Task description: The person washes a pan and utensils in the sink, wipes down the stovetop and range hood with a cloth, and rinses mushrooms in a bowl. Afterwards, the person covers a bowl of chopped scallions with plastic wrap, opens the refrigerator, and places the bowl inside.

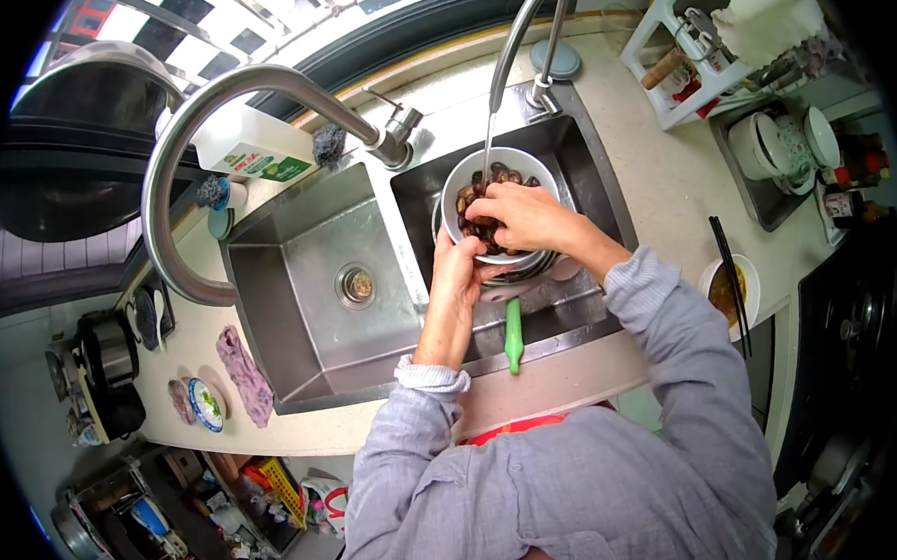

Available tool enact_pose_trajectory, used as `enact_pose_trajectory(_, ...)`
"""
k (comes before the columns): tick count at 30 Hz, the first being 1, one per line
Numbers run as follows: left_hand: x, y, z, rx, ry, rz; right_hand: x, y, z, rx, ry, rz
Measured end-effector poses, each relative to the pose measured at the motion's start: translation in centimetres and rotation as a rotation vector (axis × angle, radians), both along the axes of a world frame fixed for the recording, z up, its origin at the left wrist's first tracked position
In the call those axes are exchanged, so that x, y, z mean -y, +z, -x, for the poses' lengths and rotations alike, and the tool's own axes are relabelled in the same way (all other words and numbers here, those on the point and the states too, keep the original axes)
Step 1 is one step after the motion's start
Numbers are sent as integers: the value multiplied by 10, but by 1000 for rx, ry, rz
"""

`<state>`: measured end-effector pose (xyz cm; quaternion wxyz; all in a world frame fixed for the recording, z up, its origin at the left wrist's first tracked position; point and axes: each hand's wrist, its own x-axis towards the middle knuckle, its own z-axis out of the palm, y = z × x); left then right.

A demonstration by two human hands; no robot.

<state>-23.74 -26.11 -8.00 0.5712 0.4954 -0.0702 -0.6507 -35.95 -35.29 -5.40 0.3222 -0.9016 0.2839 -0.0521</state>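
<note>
A light-coloured bowl (451,180) is in the right basin of the sink, with dark brown pieces (506,172) inside that look like soaked mushrooms. My left hand (456,268) is closed on the bowl's near-left side. Fingers of my right hand (523,218) curl down among the brown pieces; their tips are partly hidden. From a thin curved faucet (519,33), a stream of water (488,147) runs into the bowl. Other dishes are partly visible under the bowl. A green handle (513,335) sticks out toward the sink's front edge.
A large curved faucet (163,167) arches over the left basin (320,239). A purple cloth (244,376) and a small patterned bowl (206,405) lie left. Chopsticks (731,282) rest across a white bowl (753,278) on the right, near the stove (852,328).
</note>
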Motion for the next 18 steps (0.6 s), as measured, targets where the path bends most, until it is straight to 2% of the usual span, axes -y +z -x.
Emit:
enact_pose_trajectory(3, -2, 4, 4, 13, 11, -34, 3, -13, -4, -26, -39, 12)
enact_pose_trajectory(7, -4, 5, 5, 23, 34, -42, 16, -23, -2, 210, -260, -141)
enact_pose_trajectory(10, -3, 3, 2, 24, 32, 2, 5, 13, -3, -69, -153, -162)
enact_pose_trajectory(11, -3, -1, 0, 18, 10, 24, 0, 7, -6, -128, -83, -46)
enact_pose_trajectory(12, -4, -2, 0, 13, 13, 11, -1, 9, -9, -167, -41, -84)
enact_pose_trajectory(18, -9, -3, 3, -10, 32, -1, -5, -12, -4, -123, 52, -102)
